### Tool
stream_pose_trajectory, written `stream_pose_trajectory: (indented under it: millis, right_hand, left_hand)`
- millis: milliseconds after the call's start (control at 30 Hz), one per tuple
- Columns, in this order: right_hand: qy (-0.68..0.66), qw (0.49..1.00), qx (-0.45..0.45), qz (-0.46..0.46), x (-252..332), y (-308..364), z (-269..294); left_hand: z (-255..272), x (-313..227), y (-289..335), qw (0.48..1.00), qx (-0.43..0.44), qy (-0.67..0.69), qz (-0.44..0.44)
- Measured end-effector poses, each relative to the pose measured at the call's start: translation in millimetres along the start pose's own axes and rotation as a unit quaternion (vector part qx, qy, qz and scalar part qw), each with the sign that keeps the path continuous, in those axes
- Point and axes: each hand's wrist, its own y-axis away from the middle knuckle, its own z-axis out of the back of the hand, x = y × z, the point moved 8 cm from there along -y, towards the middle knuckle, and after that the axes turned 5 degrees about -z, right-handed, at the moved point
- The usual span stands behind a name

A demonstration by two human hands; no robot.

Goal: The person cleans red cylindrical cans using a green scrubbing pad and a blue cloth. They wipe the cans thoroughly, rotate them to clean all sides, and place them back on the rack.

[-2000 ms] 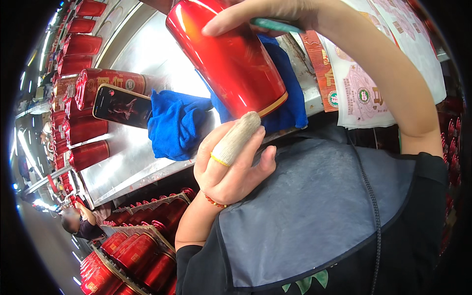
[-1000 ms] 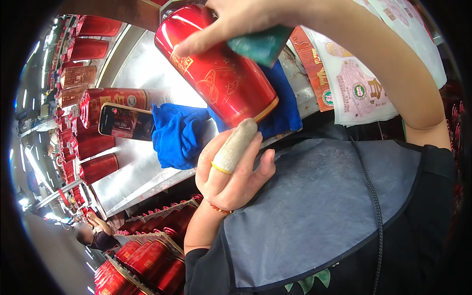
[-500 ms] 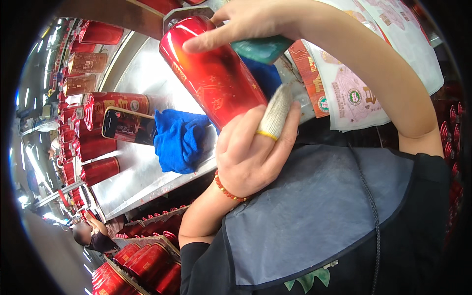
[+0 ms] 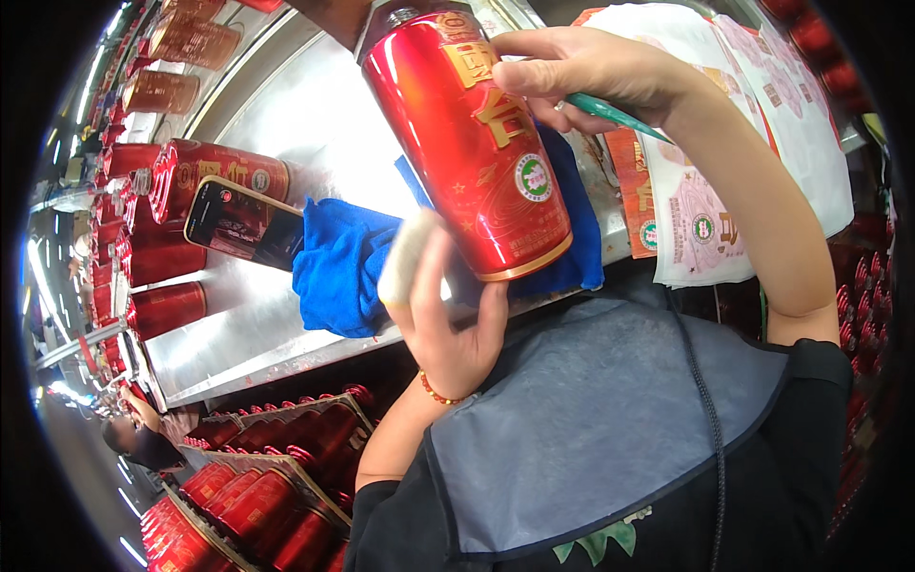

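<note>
A glossy red bottle [image 4: 457, 143] with gold lettering and a round green-and-white emblem lies tilted in front of me. My left hand [image 4: 443, 329] supports its gold-rimmed base end between thumb and fingers; one finger wears a white knit sleeve, and a beaded bracelet circles the wrist. Beside the bottle's upper part is my right hand [image 4: 610, 71], fingertips at its lettered side. That hand also grips a thin, flat teal scraper [image 4: 610, 112], seen nearly edge-on. Blue cloth [image 4: 577, 224] lies beneath the bottle on the metal table [image 4: 286, 124].
Left of the bottle are a crumpled blue cloth [image 4: 343, 267] and a phone [image 4: 243, 224]. Red bottles [image 4: 167, 310] line the table's left side. Printed transfer sheets [image 4: 705, 219] lie at right. Crates of bottles [image 4: 257, 505] stand lower left, with another person [image 4: 143, 434] beyond.
The bottle has turned, bringing its gold lettering and emblem into view. My left hand has moved leftward around its base. The teal scraper has tilted from broadside to edge-on in my right hand.
</note>
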Motion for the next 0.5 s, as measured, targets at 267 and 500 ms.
stream_pose_trajectory:
  millis: [267, 500]
  right_hand:
    - [-0.003, 0.999, -0.004, 0.037, 9.4, -16.7, -17.0]
    - [0.205, 0.976, -0.076, -0.005, 36.8, -9.4, -27.3]
  left_hand:
    - [4.5, -35.4, -4.3, 0.976, 0.062, -0.042, -0.206]
    - [-5.4, -52.7, -26.8, 0.955, 0.063, -0.038, -0.287]
